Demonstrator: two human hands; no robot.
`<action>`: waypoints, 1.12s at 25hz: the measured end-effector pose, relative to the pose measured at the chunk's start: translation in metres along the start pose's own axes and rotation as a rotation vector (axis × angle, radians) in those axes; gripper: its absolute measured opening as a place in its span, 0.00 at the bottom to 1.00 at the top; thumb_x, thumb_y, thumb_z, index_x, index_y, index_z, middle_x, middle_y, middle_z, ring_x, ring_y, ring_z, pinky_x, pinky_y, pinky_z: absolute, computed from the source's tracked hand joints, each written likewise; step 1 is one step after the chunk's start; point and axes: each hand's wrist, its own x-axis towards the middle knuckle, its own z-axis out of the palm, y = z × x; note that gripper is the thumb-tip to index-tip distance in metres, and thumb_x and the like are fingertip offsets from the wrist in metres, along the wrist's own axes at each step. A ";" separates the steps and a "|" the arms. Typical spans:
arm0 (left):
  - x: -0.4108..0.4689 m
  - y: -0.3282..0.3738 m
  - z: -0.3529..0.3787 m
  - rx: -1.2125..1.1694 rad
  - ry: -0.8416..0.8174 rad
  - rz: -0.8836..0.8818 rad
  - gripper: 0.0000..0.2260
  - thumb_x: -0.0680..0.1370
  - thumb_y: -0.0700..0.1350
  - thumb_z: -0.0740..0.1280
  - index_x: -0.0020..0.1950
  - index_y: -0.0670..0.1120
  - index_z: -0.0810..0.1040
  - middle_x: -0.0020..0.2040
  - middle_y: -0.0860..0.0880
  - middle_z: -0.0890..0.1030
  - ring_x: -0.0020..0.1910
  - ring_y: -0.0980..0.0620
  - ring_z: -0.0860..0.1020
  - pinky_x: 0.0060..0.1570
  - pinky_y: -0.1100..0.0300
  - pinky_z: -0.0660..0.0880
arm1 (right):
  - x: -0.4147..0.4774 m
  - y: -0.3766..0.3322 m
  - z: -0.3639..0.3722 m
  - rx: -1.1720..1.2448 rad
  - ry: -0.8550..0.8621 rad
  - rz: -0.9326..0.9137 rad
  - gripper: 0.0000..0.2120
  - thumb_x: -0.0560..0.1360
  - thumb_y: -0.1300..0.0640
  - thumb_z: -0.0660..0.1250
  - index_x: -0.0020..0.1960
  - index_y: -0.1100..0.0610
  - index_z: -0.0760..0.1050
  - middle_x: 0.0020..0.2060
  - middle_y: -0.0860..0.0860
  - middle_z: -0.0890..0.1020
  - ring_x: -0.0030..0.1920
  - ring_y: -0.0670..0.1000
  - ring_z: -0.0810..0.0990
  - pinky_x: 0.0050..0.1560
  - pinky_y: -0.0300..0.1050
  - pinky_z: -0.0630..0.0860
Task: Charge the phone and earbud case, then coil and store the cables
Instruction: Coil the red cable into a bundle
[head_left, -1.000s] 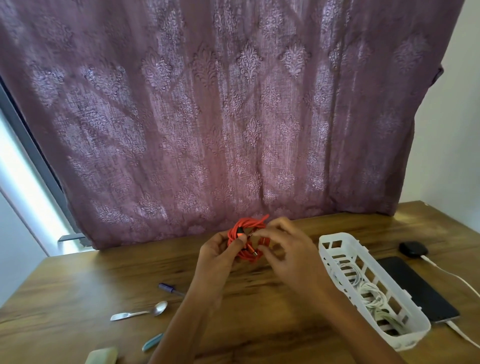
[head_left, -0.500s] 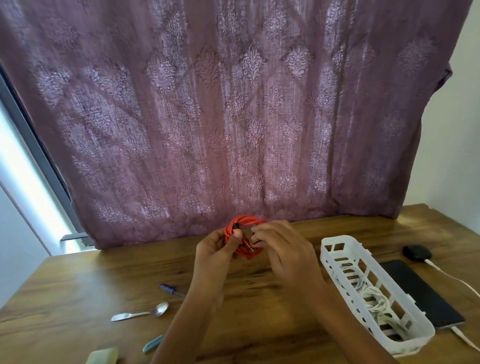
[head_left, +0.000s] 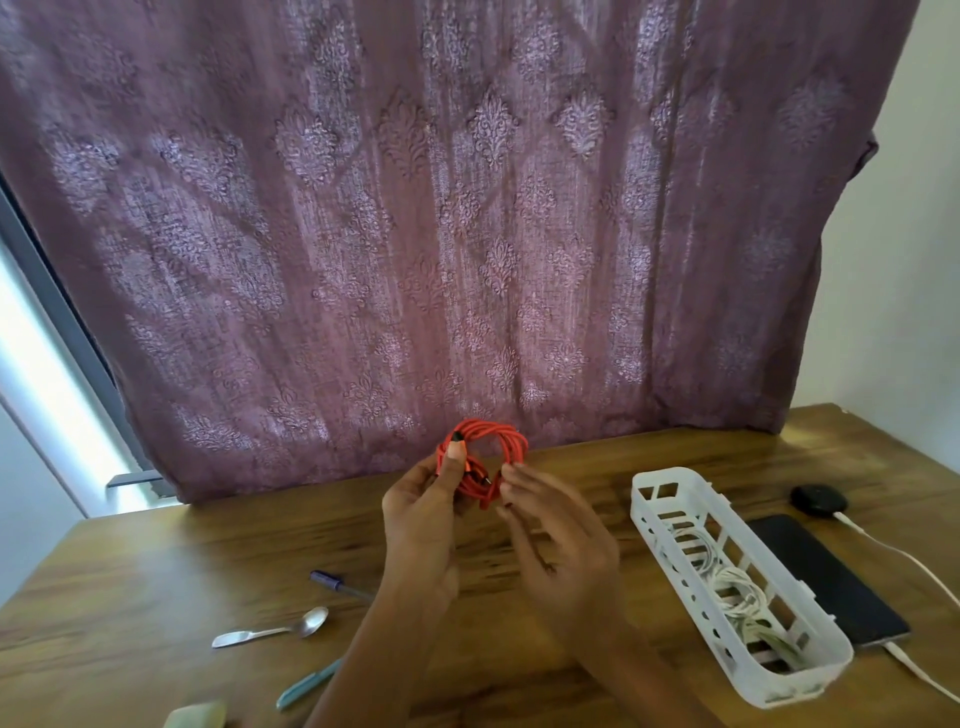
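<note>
A coiled red cable (head_left: 501, 441) is held up over the wooden table (head_left: 156, 571), with my left hand (head_left: 423, 512) shut on its left side, thumb across the loops. My right hand (head_left: 558, 540) is just below and right of the coil, fingers spread, fingertips near the cable's lower end. A white slotted basket (head_left: 670, 491) at the right holds coiled white cables (head_left: 735, 587). Beyond it lie a black phone (head_left: 826, 577) and a black earbud case (head_left: 818, 500), each with a white cable (head_left: 904, 558) plugged in.
A metal spoon (head_left: 275, 630), a dark pen (head_left: 337, 583), a teal pen (head_left: 306, 683) and a pale green object (head_left: 197, 717) lie at the front left of the table. A purple patterned curtain (head_left: 467, 234) hangs behind the table.
My right hand has come off the red coil and opened, dropping slightly toward me. The left hand keeps holding the coil, now raised a little.
</note>
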 end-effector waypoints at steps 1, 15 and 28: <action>0.000 0.001 -0.001 0.014 -0.015 0.016 0.06 0.76 0.41 0.65 0.43 0.39 0.78 0.38 0.45 0.79 0.37 0.52 0.76 0.40 0.61 0.76 | 0.002 -0.007 -0.001 0.085 0.033 0.142 0.08 0.72 0.60 0.69 0.50 0.60 0.82 0.52 0.48 0.83 0.56 0.49 0.79 0.56 0.42 0.76; -0.007 -0.027 0.013 0.024 -0.145 -0.064 0.07 0.76 0.39 0.65 0.48 0.36 0.79 0.40 0.44 0.83 0.35 0.54 0.81 0.35 0.64 0.79 | 0.039 -0.005 -0.041 0.571 0.107 1.280 0.06 0.70 0.67 0.71 0.47 0.66 0.80 0.39 0.59 0.84 0.41 0.53 0.84 0.43 0.42 0.82; 0.014 -0.147 0.091 0.382 -0.221 -0.206 0.11 0.73 0.42 0.71 0.54 0.40 0.78 0.42 0.49 0.82 0.42 0.54 0.81 0.37 0.66 0.79 | 0.020 0.113 -0.135 0.102 0.066 1.363 0.01 0.68 0.67 0.72 0.39 0.65 0.80 0.39 0.60 0.84 0.40 0.54 0.84 0.41 0.45 0.81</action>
